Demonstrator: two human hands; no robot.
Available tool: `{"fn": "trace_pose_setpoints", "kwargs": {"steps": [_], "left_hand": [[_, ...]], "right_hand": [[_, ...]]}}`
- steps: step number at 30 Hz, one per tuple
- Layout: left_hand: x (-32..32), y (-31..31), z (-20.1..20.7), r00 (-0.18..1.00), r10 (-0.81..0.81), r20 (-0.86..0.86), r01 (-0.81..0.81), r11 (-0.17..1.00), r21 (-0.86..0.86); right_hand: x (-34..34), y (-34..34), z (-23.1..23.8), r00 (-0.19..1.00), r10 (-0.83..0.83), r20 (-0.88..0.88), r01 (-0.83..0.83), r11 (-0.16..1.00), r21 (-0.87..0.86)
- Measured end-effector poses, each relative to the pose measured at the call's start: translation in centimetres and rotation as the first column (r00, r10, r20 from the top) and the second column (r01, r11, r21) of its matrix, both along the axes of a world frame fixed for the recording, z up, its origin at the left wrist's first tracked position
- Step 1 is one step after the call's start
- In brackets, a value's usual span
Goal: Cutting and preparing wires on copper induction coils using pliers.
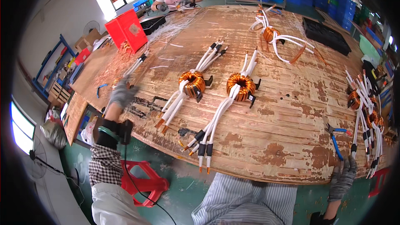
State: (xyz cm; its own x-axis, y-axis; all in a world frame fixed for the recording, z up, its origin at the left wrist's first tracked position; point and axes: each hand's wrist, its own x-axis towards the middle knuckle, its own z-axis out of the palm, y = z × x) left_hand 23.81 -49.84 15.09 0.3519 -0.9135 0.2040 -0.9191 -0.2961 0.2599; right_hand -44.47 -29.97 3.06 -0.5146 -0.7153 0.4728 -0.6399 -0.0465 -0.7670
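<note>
A large worn wooden worktop (271,133) is filling most of the view, its brown surface flaking in patches. The person's left arm is stretching up and out from the lower edge in a checked sleeve, a dark band sitting at the wrist, and the gloved left hand (122,94) is resting palm down at the worktop's left edge, fingers loosely curled and gripping nothing that can be seen, just beside a row of small black parts (139,107). The gloved right hand (342,180) is hanging at the worktop's near right edge, fingers spread wide and pointing up, holding nothing. Two copper-wound ring coils are lying between the hands, well apart from both: the left coil (192,82) and the right coil (241,86), each trailing white leads. Blue-handled pliers (336,139) are lying near the right hand.
</note>
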Motion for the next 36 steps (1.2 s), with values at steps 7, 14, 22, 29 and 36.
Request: {"fn": "trace_pose_setpoints", "kwargs": {"steps": [7, 14, 22, 29, 36], "left_hand": [[16.9, 4.0, -7.9, 0.928, 0.364, 0.080, -0.372, 0.913, 0.169], [14.7, 0.2, -11.9, 0.664, -0.311, -0.680, -0.126, 0.850, -0.511], [3.3, -3.3, -9.1, 0.852, -0.358, -0.382, 0.332, 0.934, -0.136], [-9.3, 1.3, 1.0, 0.708, -0.481, 0.517, 0.593, 0.803, -0.064], [-27.2, 3.0, 0.5, 0.859, -0.511, 0.022, 0.479, 0.819, 0.316]], "right_hand": [[-1.8, 0.8, -0.3, 0.736, 0.016, -0.677, 0.203, 0.949, 0.243], [1.0, -0.9, 2.8, 0.701, -0.003, -0.713, 0.237, 0.944, 0.229], [0.6, -1.0, 4.2, 0.646, 0.020, -0.763, 0.314, 0.904, 0.289], [0.0, -2.7, 6.1, 0.715, 0.140, -0.685, 0.235, 0.874, 0.425], [0.3, -5.8, 4.6, 0.638, 0.292, -0.713, 0.289, 0.767, 0.573]]}}
